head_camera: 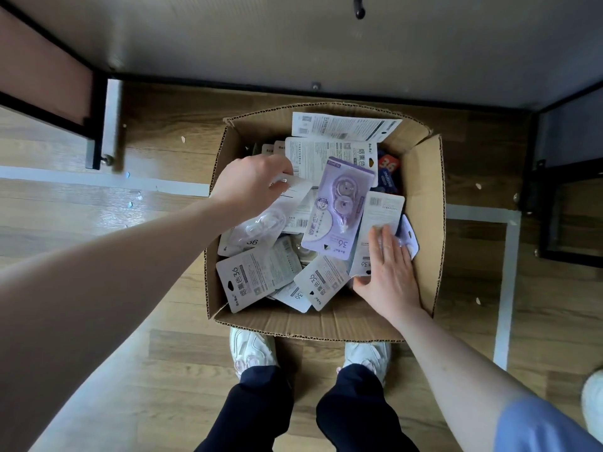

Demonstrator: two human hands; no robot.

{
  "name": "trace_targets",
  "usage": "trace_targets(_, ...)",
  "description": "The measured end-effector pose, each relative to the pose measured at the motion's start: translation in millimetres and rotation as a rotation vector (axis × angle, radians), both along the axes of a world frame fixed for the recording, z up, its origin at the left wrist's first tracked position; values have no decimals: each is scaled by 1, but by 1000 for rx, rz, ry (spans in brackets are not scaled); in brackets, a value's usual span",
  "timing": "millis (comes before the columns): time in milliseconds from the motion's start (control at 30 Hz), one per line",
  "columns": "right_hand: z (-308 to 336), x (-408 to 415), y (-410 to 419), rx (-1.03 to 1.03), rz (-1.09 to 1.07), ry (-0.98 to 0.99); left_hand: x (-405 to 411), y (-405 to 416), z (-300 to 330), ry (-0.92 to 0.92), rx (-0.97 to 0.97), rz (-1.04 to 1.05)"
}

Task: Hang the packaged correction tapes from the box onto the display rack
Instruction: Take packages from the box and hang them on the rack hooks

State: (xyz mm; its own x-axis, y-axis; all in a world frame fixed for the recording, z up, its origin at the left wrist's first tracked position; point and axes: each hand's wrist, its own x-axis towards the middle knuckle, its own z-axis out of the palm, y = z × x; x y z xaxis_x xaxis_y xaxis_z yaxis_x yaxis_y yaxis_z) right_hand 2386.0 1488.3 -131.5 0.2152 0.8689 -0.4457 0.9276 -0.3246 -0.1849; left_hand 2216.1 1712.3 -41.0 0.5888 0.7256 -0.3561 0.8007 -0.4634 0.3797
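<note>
Your left hand point(251, 185) pinches a white carded correction tape point(295, 187) in the open brown cardboard box point(424, 203); your right hand point(390, 272), its grip open and flat, presses another pack point(380, 220)

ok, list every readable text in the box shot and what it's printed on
"36": red-orange package at the far right of the cardboard box.
"36": purple face-up package, near its lower end, upside down.
"36" with Chinese characters: pale package at the near left corner.
"36": pale package beside it.
"BeBe", unsure: white card, small logo.
Fine print, barcodes and back-side text on the other cards: too small to read.
</note>
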Motion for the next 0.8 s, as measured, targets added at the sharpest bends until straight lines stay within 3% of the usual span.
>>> trace_targets(467, -1, 7, 8, 39, -32, 147, 3, -4, -2, -1, 18, 8)
trace_targets(633, -3, 4, 14, 39, -167, 296, 4, -6, -3, 6, 11, 24)
trace_targets(800, 1, -2, 16, 5, -182, 239, 2, -6, -2, 3, 19, 19)
